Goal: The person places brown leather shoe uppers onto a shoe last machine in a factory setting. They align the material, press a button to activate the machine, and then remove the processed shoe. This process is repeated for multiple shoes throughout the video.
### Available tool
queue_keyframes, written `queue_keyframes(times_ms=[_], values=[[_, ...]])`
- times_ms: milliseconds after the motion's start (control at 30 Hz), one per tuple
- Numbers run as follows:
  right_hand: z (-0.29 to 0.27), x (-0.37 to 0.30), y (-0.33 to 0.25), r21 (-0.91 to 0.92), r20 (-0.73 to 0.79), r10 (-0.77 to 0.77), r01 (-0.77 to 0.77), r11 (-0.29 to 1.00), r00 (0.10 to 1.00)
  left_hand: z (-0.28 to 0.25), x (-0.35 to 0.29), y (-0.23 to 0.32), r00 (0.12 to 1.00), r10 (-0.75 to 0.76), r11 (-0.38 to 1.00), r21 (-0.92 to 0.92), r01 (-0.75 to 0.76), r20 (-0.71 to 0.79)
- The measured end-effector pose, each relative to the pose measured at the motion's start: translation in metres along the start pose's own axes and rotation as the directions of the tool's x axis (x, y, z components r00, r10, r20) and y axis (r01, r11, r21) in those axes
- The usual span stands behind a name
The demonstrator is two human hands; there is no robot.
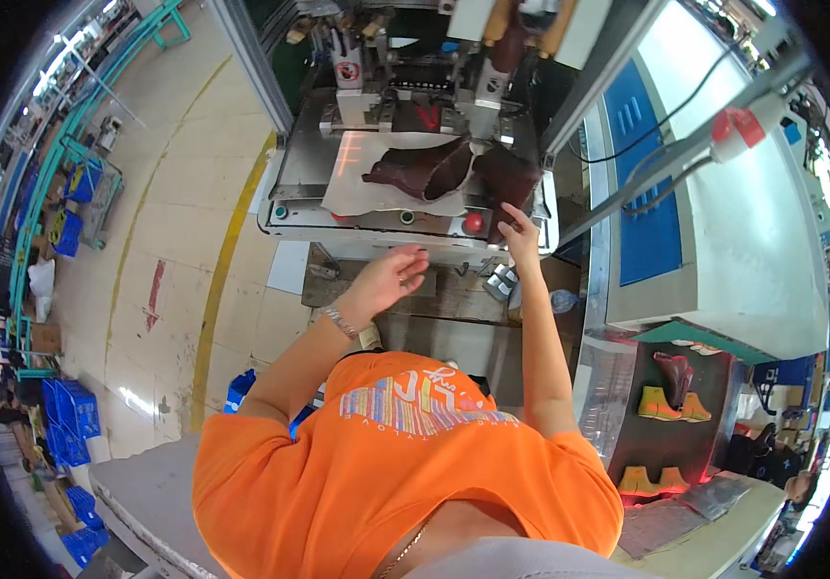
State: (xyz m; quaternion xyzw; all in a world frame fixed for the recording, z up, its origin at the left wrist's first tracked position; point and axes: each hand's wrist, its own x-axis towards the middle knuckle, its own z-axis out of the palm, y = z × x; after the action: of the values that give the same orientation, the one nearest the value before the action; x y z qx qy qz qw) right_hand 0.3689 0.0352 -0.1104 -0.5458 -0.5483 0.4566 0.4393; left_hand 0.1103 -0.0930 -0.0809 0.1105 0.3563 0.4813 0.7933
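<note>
A dark brown leather boot upper point(413, 166) lies on a pale sheet point(352, 188) on the machine's metal table. Beside it on the right is a second dark brown boot upper point(509, 179), its lower part hanging over the table's front edge. My right hand point(521, 234) is at this second upper, thumb and fingers closed on its near edge. My left hand point(391, 283) hovers in front of the table, fingers loosely bent and apart, with nothing in it. A bracelet is on that wrist.
The machine's clamps point(347, 72) stand behind the uppers. A red button point(474, 222) sits on the front panel. To the right, a metal post point(618, 207) slants before a white and blue cabinet point(724, 212). Yellow lasts point(659, 403) stand on a dark conveyor.
</note>
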Motion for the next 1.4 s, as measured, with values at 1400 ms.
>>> queue_keyframes(times_ms=[1400], values=[[0.181, 0.116, -0.349, 0.644, 0.491, -0.537, 0.130, 0.754, 0.685, 0.068, -0.035, 0.396, 0.551, 0.396, 0.399, 0.403, -0.824, 0.734]])
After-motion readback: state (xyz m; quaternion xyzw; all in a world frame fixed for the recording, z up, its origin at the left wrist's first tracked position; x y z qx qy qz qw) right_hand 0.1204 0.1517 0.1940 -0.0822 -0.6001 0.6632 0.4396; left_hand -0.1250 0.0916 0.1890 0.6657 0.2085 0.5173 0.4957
